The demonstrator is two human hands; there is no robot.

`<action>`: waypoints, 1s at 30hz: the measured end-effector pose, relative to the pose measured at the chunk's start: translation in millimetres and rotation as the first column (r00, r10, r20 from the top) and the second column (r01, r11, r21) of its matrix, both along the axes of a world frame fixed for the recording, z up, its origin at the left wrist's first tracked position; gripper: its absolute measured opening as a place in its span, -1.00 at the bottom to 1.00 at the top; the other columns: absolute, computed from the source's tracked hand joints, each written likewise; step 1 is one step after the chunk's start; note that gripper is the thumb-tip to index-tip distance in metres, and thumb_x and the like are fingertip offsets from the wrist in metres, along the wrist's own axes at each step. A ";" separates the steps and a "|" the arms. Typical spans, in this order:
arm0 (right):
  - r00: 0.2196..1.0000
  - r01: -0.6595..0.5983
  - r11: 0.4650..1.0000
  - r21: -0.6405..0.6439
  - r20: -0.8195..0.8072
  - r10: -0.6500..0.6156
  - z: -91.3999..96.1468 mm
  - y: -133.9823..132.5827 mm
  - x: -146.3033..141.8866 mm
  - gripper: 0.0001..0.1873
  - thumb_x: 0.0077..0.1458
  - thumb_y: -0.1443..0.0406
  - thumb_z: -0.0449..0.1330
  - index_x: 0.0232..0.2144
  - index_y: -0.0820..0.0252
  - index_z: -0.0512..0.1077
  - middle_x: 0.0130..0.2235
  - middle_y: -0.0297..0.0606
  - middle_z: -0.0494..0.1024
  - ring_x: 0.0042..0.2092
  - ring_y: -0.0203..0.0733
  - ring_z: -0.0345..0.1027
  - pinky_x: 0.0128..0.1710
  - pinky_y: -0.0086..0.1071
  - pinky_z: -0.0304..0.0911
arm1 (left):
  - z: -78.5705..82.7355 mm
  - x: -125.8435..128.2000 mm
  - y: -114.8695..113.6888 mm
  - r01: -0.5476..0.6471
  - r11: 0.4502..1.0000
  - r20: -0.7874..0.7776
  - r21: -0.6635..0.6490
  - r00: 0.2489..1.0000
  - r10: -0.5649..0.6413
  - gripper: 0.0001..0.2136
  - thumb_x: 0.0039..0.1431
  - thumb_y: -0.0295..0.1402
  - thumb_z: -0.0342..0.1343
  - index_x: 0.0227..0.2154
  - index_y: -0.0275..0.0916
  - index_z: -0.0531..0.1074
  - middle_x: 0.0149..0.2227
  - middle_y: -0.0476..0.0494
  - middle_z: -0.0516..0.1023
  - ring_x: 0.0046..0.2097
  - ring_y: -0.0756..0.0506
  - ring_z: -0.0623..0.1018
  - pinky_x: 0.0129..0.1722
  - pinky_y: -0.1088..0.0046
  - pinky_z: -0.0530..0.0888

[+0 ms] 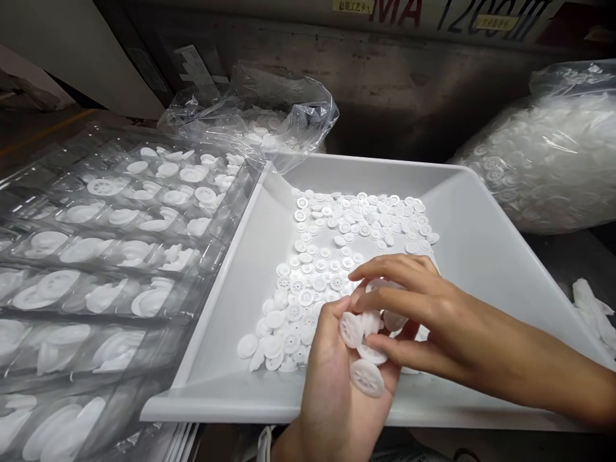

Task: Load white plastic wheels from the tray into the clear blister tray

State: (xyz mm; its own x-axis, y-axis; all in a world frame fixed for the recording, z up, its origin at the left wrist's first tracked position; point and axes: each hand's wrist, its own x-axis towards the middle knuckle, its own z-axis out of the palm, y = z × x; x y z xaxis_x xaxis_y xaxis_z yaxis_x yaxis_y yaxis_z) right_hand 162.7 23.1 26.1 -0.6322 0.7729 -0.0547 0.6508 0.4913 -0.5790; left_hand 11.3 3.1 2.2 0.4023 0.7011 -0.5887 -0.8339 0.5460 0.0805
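My left hand (pixel 334 391) is palm up over the front of a white plastic bin (pixel 486 263), cupped around several small white plastic wheels (pixel 366 377). These are round discs with spoke patterns; some lie tilted on the palm and fingers. From the right, my right hand (pixel 433 314) reaches over the cupped palm, its fingers curled around wheels there, with the thumb against one disc. Exactly which wheels it grips is partly hidden. Below both hands, many loose white wheels (pixel 317 282) are spread across the bin floor.
At left, clear plastic blister trays (pixel 192 269) hold white parts in rows of compartments. Behind the bin sits an opened clear bag (pixel 298 122) of white parts. A full clear bag (pixel 553 160) of wheels stands at right, near a crumpled white thing (pixel 591 314).
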 end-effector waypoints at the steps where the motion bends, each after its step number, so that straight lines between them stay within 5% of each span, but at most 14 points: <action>1: 0.999 0.030 1.000 -0.003 -0.015 -0.030 -0.5 -0.8 -1.0 -0.76 0.38 0.10 0.14 0.01 -0.04 0.46 0.23 -0.28 0.33 0.25 -0.01 0.18 0.19 -0.08 0.33 | 0.2 -0.1 -0.6 0.002 1.000 0.018 0.001 1.000 -0.002 -0.74 0.35 -0.35 -0.04 -0.30 -0.23 0.56 -0.42 -0.06 0.60 -0.36 -0.05 0.61 -0.07 0.33 0.58; 5: 0.977 0.179 0.983 -0.040 -0.114 -0.182 -2.0 -0.6 -4.0 -0.82 0.38 0.09 0.14 -0.15 -0.06 0.51 0.18 -0.33 0.37 0.18 -0.05 0.27 0.07 -0.17 0.42 | 0.7 -0.8 -1.4 -0.009 1.000 0.066 0.006 0.998 0.008 -0.68 0.38 -0.23 -0.02 -0.09 -0.26 0.58 -0.24 -0.18 0.68 -0.16 -0.14 0.68 -0.01 0.29 0.58; 7: 0.961 0.216 0.973 -0.076 -0.159 -0.226 -2.5 0.4 -5.4 -0.85 0.37 0.13 0.14 -0.16 -0.05 0.50 0.17 -0.33 0.37 0.11 -0.11 0.34 -0.13 -0.34 0.48 | 0.1 -1.5 -1.5 -0.019 0.999 0.088 0.032 0.996 0.017 -0.65 0.40 -0.23 -0.06 -0.04 -0.29 0.58 -0.16 -0.23 0.70 -0.05 -0.18 0.68 0.01 0.29 0.58; 12: 0.936 0.225 0.960 -0.169 -0.236 -0.261 -2.5 2.0 -5.0 -0.92 0.37 0.25 0.14 -0.10 -0.04 0.39 0.05 -0.34 0.44 0.02 -0.24 0.38 -0.48 -0.59 0.33 | -3.7 -1.8 -1.8 -0.022 0.997 0.119 0.078 0.993 0.013 -0.62 0.43 -0.31 -0.10 -0.16 -0.34 0.63 -0.22 -0.26 0.72 -0.07 -0.15 0.69 0.00 0.35 0.59; 17: 0.953 0.202 0.964 -0.174 -0.193 -0.234 1.8 9.2 3.8 -0.88 0.38 0.19 0.15 -0.05 -0.10 0.41 0.01 -0.37 0.50 -0.02 -0.24 0.41 -0.43 -0.57 0.34 | -2.9 1.0 -1.7 -0.066 0.995 0.156 0.075 0.986 0.054 -0.67 0.40 -0.44 -0.08 -0.14 -0.36 0.63 -0.20 -0.25 0.74 -0.11 -0.09 0.70 0.07 0.34 0.56; 22: 0.961 0.171 0.976 -0.136 -0.197 -0.196 2.6 18.2 10.6 -0.87 0.33 0.16 0.22 -0.09 -0.07 0.50 0.00 -0.33 0.56 0.03 -0.12 0.45 -0.07 -0.31 0.46 | -1.3 3.2 -1.3 -0.062 0.991 0.111 0.122 0.993 0.048 -0.73 0.30 -0.53 0.06 -0.05 -0.33 0.61 -0.21 -0.17 0.74 -0.19 -0.05 0.70 -0.09 0.48 0.61; 25: 0.950 0.194 0.972 -0.130 -0.221 -0.219 2.5 18.9 12.1 -0.82 0.29 0.15 0.27 -0.06 -0.10 0.50 -0.02 -0.37 0.57 0.00 -0.13 0.46 -0.07 -0.31 0.45 | -1.9 3.8 -2.0 -0.050 0.988 0.075 0.145 0.996 0.040 -0.71 0.32 -0.49 0.04 -0.02 -0.27 0.61 -0.24 -0.13 0.73 -0.23 -0.04 0.70 -0.25 0.54 0.61; 30: 0.944 0.230 0.970 -0.076 -0.223 -0.242 0.9 18.2 13.8 -0.68 0.24 0.13 0.33 0.03 -0.18 0.44 0.03 -0.46 0.56 0.07 -0.16 0.46 -0.01 -0.36 0.43 | 0.2 3.5 -2.4 -0.042 0.996 0.035 0.080 0.999 0.039 -0.72 0.34 -0.42 0.06 0.02 -0.23 0.59 -0.18 -0.14 0.73 -0.17 -0.07 0.70 -0.22 0.51 0.62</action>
